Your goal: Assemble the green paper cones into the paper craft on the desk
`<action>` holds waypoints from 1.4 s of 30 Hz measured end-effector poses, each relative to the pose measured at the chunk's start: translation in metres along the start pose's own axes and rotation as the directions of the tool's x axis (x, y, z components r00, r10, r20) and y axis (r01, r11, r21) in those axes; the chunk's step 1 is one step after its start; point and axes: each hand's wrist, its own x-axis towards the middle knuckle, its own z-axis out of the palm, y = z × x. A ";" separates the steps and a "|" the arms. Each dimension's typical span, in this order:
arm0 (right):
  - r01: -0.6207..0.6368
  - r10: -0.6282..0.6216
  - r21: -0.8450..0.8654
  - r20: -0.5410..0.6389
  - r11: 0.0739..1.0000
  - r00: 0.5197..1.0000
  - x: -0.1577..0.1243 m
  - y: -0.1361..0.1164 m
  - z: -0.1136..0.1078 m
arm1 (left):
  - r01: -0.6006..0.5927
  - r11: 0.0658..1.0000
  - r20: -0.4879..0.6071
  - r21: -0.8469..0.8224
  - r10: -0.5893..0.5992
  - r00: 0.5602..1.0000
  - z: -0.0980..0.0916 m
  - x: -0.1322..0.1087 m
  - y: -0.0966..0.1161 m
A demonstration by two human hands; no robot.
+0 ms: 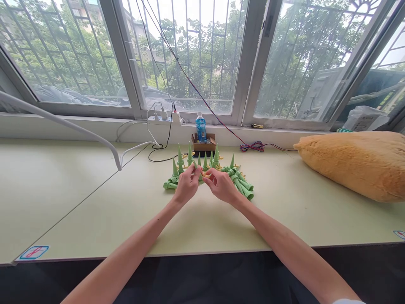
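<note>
My left hand (187,181) is closed around a green plastic watering spike (195,164), its pointed tip showing above the fingers. Close beside it, my right hand (220,184) pinches a small yellow valve (206,175) at the spike's side; whether the two parts are joined is hidden by the fingers. Several similar green spikes stand point up behind both hands, among them a tall spike (179,158) at the left and another spike (232,161) at the right. More lie on their sides, including a pile of green spikes (243,185) by my right wrist.
Behind the spikes, a small cardboard box (203,146) holds a blue bottle (200,127). A coiled cable (252,146) lies toward the back right, near an orange plush cushion (354,164). A white curved tube (95,133) crosses over the left of the pale table (126,228).
</note>
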 end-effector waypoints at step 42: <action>-0.070 0.074 -0.054 0.092 0.996 0.993 -0.001 -0.002 0.000 | -0.081 0.993 -0.020 0.082 0.083 0.996 0.001 -0.002 0.005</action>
